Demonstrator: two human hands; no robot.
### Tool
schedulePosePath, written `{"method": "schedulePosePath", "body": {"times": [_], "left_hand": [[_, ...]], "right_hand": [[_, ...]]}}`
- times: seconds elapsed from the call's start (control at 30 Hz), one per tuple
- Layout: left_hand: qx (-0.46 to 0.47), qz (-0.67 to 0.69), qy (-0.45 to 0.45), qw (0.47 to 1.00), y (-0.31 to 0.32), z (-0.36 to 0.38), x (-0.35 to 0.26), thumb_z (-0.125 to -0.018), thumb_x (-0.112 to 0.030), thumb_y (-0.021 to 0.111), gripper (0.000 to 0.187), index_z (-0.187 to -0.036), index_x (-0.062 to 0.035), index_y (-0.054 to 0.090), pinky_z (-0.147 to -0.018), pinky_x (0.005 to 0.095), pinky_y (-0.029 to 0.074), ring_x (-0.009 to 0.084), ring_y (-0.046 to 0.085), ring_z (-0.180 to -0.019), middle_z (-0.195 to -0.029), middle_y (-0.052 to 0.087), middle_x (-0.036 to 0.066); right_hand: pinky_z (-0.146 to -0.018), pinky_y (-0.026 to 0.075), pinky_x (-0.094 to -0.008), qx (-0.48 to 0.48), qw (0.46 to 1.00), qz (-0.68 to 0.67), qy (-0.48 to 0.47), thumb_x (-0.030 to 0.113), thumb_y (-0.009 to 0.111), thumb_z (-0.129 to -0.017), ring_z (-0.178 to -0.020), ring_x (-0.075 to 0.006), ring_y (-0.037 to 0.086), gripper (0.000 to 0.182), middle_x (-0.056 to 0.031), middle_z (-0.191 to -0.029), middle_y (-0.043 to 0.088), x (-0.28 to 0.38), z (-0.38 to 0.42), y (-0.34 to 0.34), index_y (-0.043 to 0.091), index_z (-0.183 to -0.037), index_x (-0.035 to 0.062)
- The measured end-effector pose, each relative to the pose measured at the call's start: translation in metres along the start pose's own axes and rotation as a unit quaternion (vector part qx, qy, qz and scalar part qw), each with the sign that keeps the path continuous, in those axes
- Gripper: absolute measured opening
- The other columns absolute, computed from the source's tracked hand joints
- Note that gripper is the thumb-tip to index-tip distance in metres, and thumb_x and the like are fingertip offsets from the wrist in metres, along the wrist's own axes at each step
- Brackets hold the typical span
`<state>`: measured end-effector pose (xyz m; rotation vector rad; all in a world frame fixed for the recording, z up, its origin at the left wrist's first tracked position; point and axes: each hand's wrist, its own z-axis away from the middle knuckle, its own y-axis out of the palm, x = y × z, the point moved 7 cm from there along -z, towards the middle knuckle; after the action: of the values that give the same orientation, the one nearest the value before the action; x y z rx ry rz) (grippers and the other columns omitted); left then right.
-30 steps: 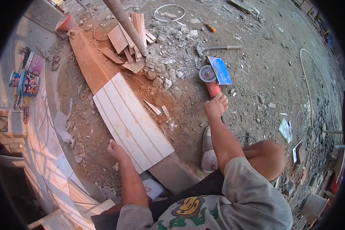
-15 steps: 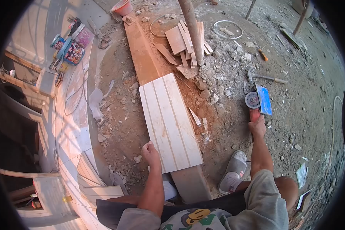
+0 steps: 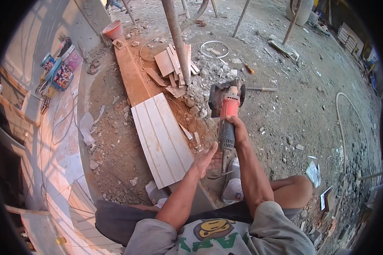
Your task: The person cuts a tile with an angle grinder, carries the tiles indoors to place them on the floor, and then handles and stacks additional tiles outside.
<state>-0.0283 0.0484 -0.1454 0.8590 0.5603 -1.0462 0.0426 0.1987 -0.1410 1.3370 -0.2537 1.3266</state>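
Observation:
An angle grinder with a red front and a dark rear body is raised in my right hand, disc end pointing away from me. Its disc stands nearly edge-on beside a dark plate-like guard. My left hand is open, thumb up, just left of the grinder's rear end; it appears not to touch it. A pale striped panel lies to the left of both hands, resting along a long beam.
Beyond the grinder lies a hammer, its handle showing. Broken tile pieces are stacked by a pole. A screwdriver, a white hose ring and rubble lie around. Paint buckets stand left.
My right hand has brought the grinder inward and turned it upright. My left hand has left the panel's edge, moved right towards the grinder and opened. The view has shifted right.

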Motion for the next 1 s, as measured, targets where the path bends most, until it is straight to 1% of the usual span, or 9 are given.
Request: {"method": "schedulePosePath", "body": {"times": [0.13,0.2,0.27,0.4,0.5,0.63,0.73,0.8,1.0], "left_hand": [[0.06,-0.003,0.062,0.996,-0.001,0.033,-0.027,-0.084,-0.053,0.064,0.057,-0.111,-0.004,0.054,-0.072,0.0313,0.052,0.0165,0.063,-0.087,-0.1,0.064,0.01],[0.025,-0.02,0.058,0.998,-0.014,0.049,-0.028,-0.082,-0.039,0.069,0.044,-0.106,-0.0056,0.054,-0.068,0.0259,0.049,0.0121,0.06,-0.078,-0.092,0.062,0.005],[-0.052,-0.038,0.185,0.981,-0.031,0.055,-0.036,-0.083,-0.034,0.069,0.039,-0.103,-0.0055,0.054,-0.067,0.0242,0.046,0.0095,0.056,-0.075,-0.086,0.059,0.0],[-0.134,-0.123,0.233,0.955,-0.071,0.051,-0.018,-0.082,-0.032,0.07,0.039,-0.101,-0.001,0.055,-0.069,0.0266,0.045,0.0093,0.054,-0.077,-0.087,0.058,0.001],[-0.184,-0.098,0.219,0.953,-0.093,0.042,-0.016,-0.079,-0.025,0.073,0.044,-0.108,0.002,0.053,-0.075,0.0273,0.047,0.0102,0.056,-0.083,-0.093,0.06,0.004],[-0.214,-0.143,0.232,0.938,-0.115,0.021,-0.032,-0.086,-0.028,0.069,0.037,-0.105,-0.0008,0.053,-0.073,0.0263,0.046,0.01,0.055,-0.081,-0.09,0.059,0.002],[-0.255,-0.309,0.175,0.899,-0.156,0.006,-0.039,-0.086,-0.042,0.068,0.054,-0.111,0.0033,0.052,-0.084,0.0323,0.047,0.0178,0.058,-0.094,-0.1,0.061,0.01],[-0.394,-0.26,0.255,0.844,-0.216,0.009,-0.05,-0.085,-0.052,0.065,0.069,-0.117,0.0064,0.05,-0.094,0.0383,0.043,0.0257,0.056,-0.107,-0.111,0.059,0.017],[-0.531,-0.314,0.15,0.773,-0.342,-0.011,-0.044,-0.086,-0.057,0.059,0.078,-0.129,0.0066,0.044,-0.101,0.0436,0.038,0.0359,0.049,-0.12,-0.126,0.051,0.026]], "right_hand": [[-0.058,0.05,-0.0311,0.118,0.99,-0.067,0.046,0.034,0.064,-0.078,-0.066,-0.0175,0.06,0.041,-0.0087,-0.084,0.062,-0.03,0.024,0.065,0.056,-0.103,0.0026],[-0.059,0.05,-0.0314,0.13,0.986,-0.07,0.077,0.034,0.065,-0.078,-0.066,-0.0173,0.06,0.042,-0.0083,-0.084,0.062,-0.044,0.029,0.088,0.056,-0.104,0.0029],[-0.06,0.05,-0.0318,0.14,0.983,-0.069,0.099,0.034,0.067,-0.078,-0.066,-0.0172,0.06,0.043,-0.0079,-0.084,0.062,-0.055,0.026,0.11,0.057,-0.105,0.0031],[-0.066,0.049,-0.0316,0.087,0.968,0.234,0.009,0.032,0.076,-0.07,-0.072,-0.017,0.062,0.053,-0.0084,-0.084,0.063,-0.052,0.016,0.131,0.057,-0.109,0.002],[-0.079,0.05,-0.0347,0.016,0.916,0.401,0.021,0.034,0.081,-0.059,-0.085,-0.028,0.066,0.065,-0.018,-0.095,0.066,-0.073,-0.013,0.13,0.057,-0.106,-0.005],[-0.082,0.05,-0.0375,0.005,0.918,0.396,0.005,0.035,0.079,-0.057,-0.091,-0.0333,0.065,0.068,-0.0229,-0.097,0.065,-0.073,-0.053,0.141,0.056,-0.105,-0.0082],[-0.084,0.049,-0.0392,0.039,0.904,0.427,0.0,0.036,0.077,-0.057,-0.094,-0.0355,0.064,0.07,-0.0257,-0.099,0.064,-0.065,-0.084,0.153,0.054,-0.105,-0.0087],[-0.085,0.049,-0.0398,0.035,0.866,0.499,-0.005,0.038,0.076,-0.057,-0.096,-0.0366,0.064,0.072,-0.0263,-0.1,0.064,-0.066,-0.111,0.16,0.053,-0.106,-0.0093],[-0.088,0.048,-0.041,0.046,0.871,0.489,0.014,0.039,0.076,-0.056,-0.1,-0.0388,0.062,0.076,-0.0275,-0.104,0.063,-0.102,-0.198,0.168,0.052,-0.109,-0.0092]]}}
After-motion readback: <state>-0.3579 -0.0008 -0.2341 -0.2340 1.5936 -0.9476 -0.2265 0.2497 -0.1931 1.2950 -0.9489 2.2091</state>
